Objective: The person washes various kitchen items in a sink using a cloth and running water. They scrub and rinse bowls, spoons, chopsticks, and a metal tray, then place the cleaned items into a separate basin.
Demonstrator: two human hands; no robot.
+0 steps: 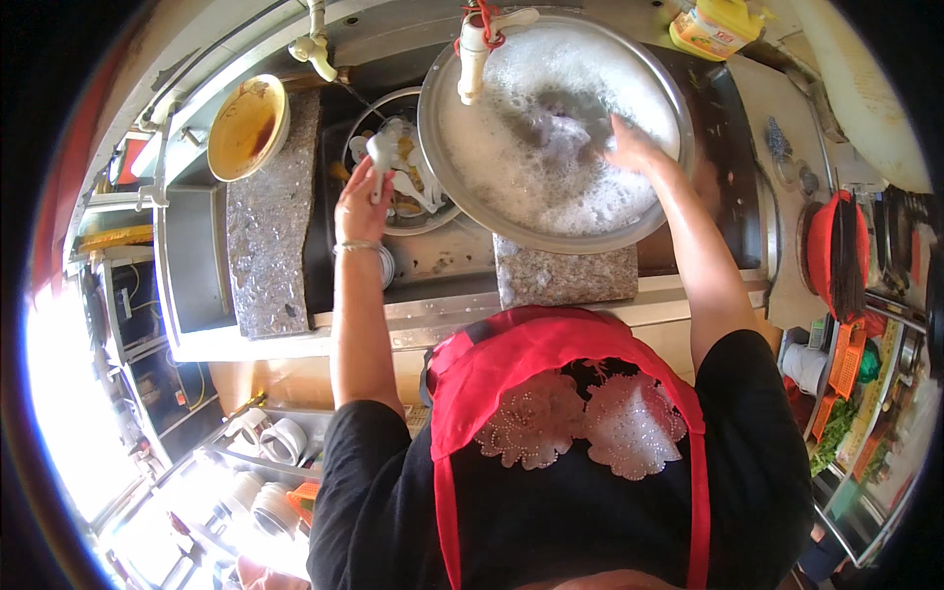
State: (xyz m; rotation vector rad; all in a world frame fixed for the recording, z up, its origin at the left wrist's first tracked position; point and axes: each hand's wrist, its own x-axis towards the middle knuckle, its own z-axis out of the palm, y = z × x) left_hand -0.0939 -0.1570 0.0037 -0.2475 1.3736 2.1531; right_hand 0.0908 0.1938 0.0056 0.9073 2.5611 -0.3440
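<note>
My left hand point(363, 203) holds a white soup spoon point(379, 158) over a metal basin point(441, 221). Inside that basin lie several more white spoons point(414, 190) and other small pieces in murky water. My right hand point(631, 147) reaches into a large metal bowl point(531, 240) full of soapy water point(487, 140); foam hides some of the fingertips, and I cannot tell whether they touch anything. A purplish-white shape point(564, 133) shows blurred through the gap in the suds.
A white tap point(472, 63) tied with red string overhangs the large bowl. A stained yellow bowl point(247, 129) rests on a wet stone slab point(269, 243) at left. Another slab point(568, 273) lies under the large bowl's near edge. A yellow detergent bottle point(715, 31) stands at back right.
</note>
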